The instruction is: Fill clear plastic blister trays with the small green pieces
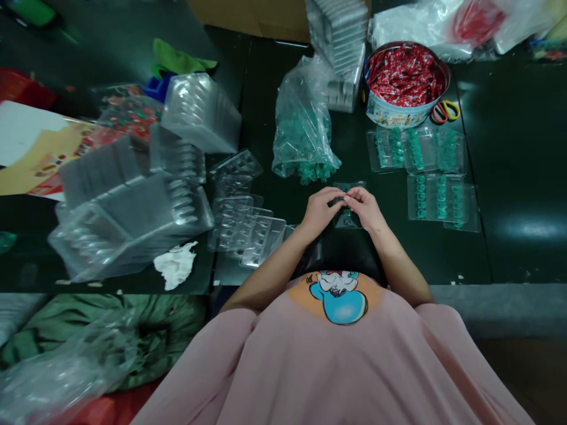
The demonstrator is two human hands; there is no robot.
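Note:
Both hands meet over a small clear plastic blister tray [349, 223] on the dark table, with a bit of green showing in its slots. My left hand [322, 208] has thumb and fingers pinched together above the tray's middle. Fingertip to fingertip with it, my right hand [364, 208] is also pinched; whatever lies between the fingers is too small and covered to make out. Just beyond the hands, small translucent green pieces [316, 171] spill from the mouth of a clear plastic bag [302, 118]. Filled trays [442, 198] with rows of green pieces lie to the right.
Clear trays [250, 227] lie spread left of my hands, beside tall tray stacks [133, 206] and a crumpled white tissue [176, 264]. Behind on the right stand a round tin [396, 111] of red packets and scissors [445, 111]. More stacked trays [339, 35] are at the back.

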